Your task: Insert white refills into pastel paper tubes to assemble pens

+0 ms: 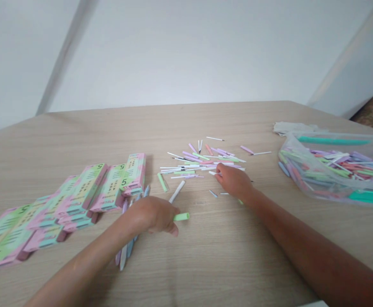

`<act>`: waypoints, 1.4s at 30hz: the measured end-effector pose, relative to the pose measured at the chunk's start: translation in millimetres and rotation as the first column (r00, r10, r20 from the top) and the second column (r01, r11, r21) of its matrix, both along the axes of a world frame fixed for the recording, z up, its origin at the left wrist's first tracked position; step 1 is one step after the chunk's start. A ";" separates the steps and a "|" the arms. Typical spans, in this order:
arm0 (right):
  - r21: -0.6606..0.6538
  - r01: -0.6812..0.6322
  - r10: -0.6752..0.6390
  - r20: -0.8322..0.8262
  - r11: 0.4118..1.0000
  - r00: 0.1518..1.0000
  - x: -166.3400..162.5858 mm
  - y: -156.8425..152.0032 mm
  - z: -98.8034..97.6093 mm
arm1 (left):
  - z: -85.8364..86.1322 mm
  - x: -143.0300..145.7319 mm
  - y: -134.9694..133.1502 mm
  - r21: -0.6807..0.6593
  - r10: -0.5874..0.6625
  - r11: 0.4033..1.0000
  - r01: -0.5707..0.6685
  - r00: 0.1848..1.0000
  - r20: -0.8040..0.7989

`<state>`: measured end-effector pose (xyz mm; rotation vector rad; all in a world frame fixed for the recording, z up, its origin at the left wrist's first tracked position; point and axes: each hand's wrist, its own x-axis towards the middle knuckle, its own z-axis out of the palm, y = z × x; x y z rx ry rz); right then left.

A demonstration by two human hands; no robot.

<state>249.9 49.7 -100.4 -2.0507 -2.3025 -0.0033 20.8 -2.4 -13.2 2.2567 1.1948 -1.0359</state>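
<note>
My left hand (159, 214) is closed on a light green pen cap (182, 217), whose end sticks out to the right past the fingers. A white pen tube (176, 192) slants just beyond this hand; whether the fingers touch it I cannot tell. Under the left wrist lie several blue, white and purple pens (129, 247), partly covered. My right hand (234, 181) pinches a thin white pen piece (212, 173) at the near edge of a loose pile. That pile of pen parts (194, 167) mixes white refills with purple, green and pink caps.
Several green and pink boxes (82, 187) marked 5 are stacked at left. At right stands a clear plastic container (321, 196) with turquoise strips, full of pen parts. A pale crumpled cloth or paper (293, 128) lies behind it. A white wall (186, 55) rises behind the wooden table (205, 264).
</note>
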 end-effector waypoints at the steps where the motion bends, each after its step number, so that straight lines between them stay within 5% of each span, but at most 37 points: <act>1: 0.023 0.006 -0.005 -0.006 1.000 1.000 0.3 -0.2 3.1 | -0.7 -0.2 0.1 0.006 -0.005 1.000 0.005 1.000 0.002; 9: 0.019 -0.184 0.185 -0.031 0.983 0.982 -29.2 19.9 21.2 | -1.8 -0.9 -0.1 0.035 -0.001 0.999 0.001 1.000 0.012; 15: -0.003 -0.311 0.310 -0.066 0.950 0.948 -58.4 39.7 10.0 | 4.5 1.8 -1.8 0.027 -0.011 1.000 0.011 1.000 0.006; 21: -0.021 -0.425 0.423 -0.046 0.905 0.905 -41.2 33.0 -2.4 | 5.3 0.8 -0.8 0.033 0.003 0.999 -0.004 1.000 0.011; 42: -0.008 -0.212 0.212 0.039 0.977 0.977 39.7 29.4 3.5 | 1.4 -1.3 0.0 0.039 0.006 0.999 -0.006 1.000 0.009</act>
